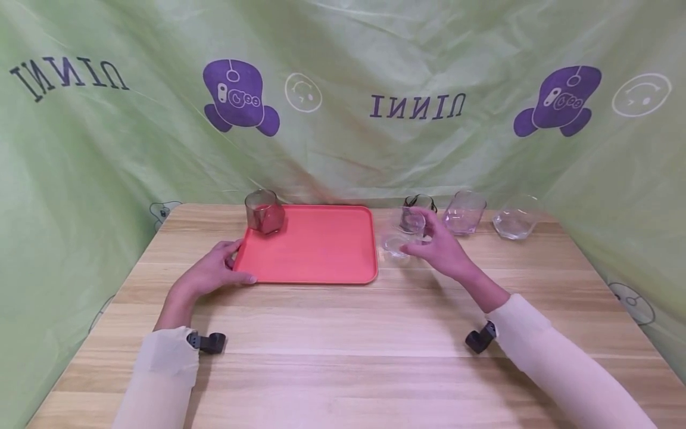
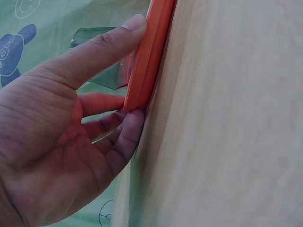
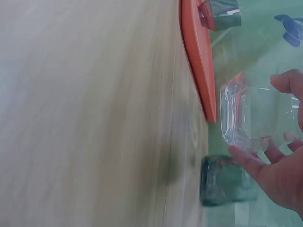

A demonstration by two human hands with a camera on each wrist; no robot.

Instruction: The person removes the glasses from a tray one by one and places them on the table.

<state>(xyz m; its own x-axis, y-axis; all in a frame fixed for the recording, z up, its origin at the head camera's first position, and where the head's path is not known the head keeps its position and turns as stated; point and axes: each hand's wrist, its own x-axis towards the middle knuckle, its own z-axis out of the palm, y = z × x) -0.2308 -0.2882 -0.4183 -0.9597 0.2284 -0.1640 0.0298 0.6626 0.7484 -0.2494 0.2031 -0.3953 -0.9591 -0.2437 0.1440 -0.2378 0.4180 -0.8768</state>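
A red tray (image 1: 316,253) lies on the table, and at its near left corner my left hand (image 1: 213,271) grips the edge. The thumb (image 2: 111,45) rests on the rim while the other fingers reach the corner from the side and below. Just right of the tray, my right hand (image 1: 443,249) holds a clear glass (image 3: 258,113) between thumb and fingers. That glass is raised off the table, upright or nearly so. On the tray's far left corner stands a dark tinted glass (image 1: 265,211).
Behind the right hand is another dark glass (image 1: 420,201), partly hidden. Farther right stand a clear glass (image 1: 465,214) and a clear, wider glass (image 1: 514,223). A green cloth (image 1: 332,161) hangs along the wooden table's back edge.
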